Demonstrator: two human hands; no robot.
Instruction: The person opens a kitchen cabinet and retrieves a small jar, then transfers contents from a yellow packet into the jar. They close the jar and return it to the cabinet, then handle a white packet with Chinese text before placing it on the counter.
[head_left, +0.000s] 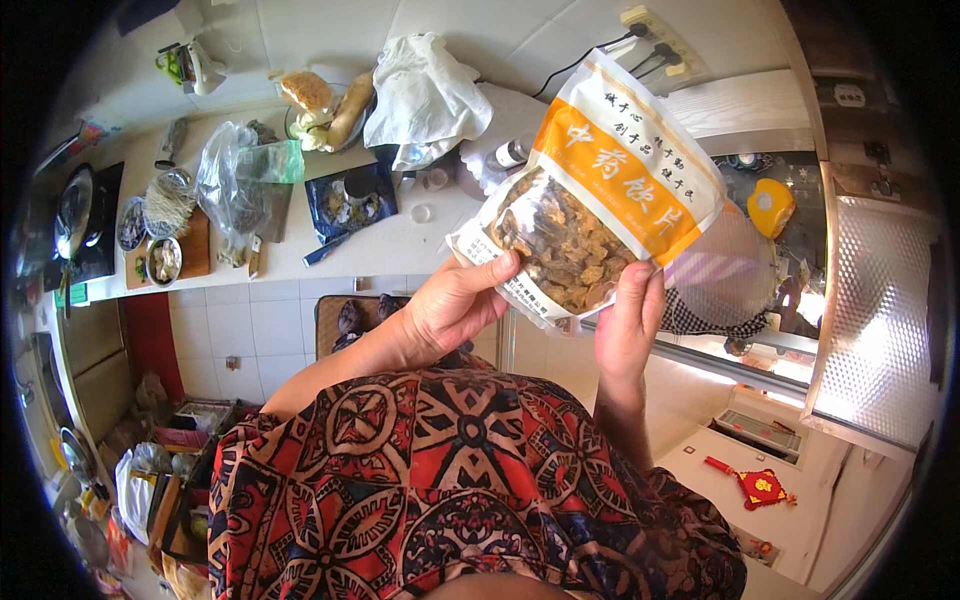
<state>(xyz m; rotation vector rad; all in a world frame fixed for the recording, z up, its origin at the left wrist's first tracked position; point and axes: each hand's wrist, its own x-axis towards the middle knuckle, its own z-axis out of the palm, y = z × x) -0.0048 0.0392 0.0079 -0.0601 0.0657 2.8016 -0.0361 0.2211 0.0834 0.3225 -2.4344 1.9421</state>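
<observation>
Between my two hands I hold up a white and orange plastic pouch (592, 199) that bears writing. Its clear window shows brown, dried herb pieces (574, 266). My left hand (469, 300) pinches the lower left part, thumb on the front. On the lower right edge, my right hand (630, 315) grips with the thumb in front; its other fingers are mostly hidden behind. The pouch leans to the right, its top pointing toward the wall. It blocks part of the counter (397, 259) beyond it.
Along the counter lie a dark plastic packet (351, 199), a knife (327, 249), a small clear cup (421, 214), a clear plastic bag (229, 184) and a white cloth-like cover (424, 94). Bowls of food, one a metal bowl (164, 262), stand by a cutting board (196, 251). A power strip (656, 37) hangs behind.
</observation>
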